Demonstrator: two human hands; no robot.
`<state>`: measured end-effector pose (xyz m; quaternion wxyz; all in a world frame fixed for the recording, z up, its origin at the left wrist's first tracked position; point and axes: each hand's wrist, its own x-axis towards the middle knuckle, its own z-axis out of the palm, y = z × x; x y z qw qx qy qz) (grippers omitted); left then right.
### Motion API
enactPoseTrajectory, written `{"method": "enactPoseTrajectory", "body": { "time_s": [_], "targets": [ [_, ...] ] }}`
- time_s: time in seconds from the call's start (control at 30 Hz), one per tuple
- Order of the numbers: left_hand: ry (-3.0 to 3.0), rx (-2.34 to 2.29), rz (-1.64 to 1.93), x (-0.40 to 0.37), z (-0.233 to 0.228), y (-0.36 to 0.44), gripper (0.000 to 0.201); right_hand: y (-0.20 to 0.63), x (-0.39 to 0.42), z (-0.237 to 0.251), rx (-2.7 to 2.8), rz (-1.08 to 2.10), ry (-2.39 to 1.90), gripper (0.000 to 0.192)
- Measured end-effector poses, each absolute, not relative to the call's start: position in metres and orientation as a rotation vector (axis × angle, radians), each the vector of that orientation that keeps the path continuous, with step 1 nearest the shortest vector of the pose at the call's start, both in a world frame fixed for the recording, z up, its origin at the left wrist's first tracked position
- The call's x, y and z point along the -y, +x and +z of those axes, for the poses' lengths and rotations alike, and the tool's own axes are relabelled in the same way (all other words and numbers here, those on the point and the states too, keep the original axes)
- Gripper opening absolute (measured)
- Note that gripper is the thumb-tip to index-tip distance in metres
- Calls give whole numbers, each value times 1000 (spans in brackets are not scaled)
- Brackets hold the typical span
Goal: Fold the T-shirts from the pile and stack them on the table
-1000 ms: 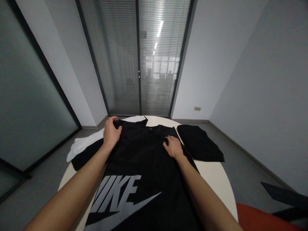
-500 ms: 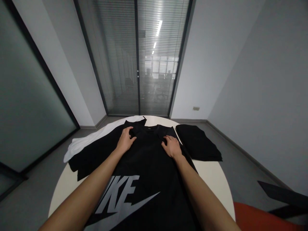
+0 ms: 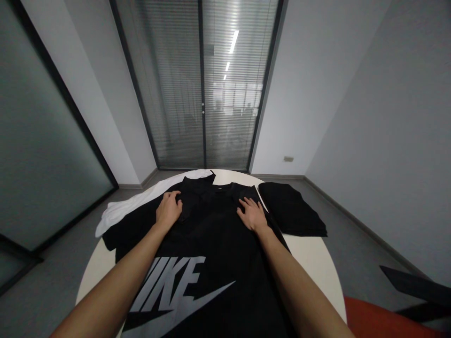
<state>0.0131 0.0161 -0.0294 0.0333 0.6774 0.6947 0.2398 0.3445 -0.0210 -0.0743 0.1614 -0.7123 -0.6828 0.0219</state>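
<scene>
The black T-shirt (image 3: 211,253) lies logo-up on the round tabletop (image 3: 313,263), spread from the near edge out to the hands and hanging over that edge, so I judge it could slide towards the person if pressure lifts. The left hand (image 3: 168,210) and right hand (image 3: 252,214) rest flat, fingers spread, well apart on its shoulders, gripping nothing. Left of the left hand lies a white garment (image 3: 130,205); beyond the right hand, a folded black one (image 3: 292,209).

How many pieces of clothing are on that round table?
3: a black logo T-shirt spread under both hands, a white garment at far left, a folded black garment at right. More may lie underneath.
</scene>
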Motion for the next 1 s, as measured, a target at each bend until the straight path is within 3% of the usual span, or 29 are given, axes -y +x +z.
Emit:
{"method": "enactPoseTrajectory", "body": {
  "time_s": [0.23,0.5,0.87,1.0],
  "targets": [
    [1915,-2227,514,-20,-32,4,55,342,23,-72,1971,-60,-1964,47],
    [1988,-2062,586,-24,-36,0,31,342,22,-64,2018,-19,-1894,43],
    [1964,-2040,780,-15,-27,18,40,325,16,-45,2091,-59,-2042,36],
    [1976,-2018,813,-11,-23,21,41,285,15,-37,2112,19,-1836,36]
  ]
}}
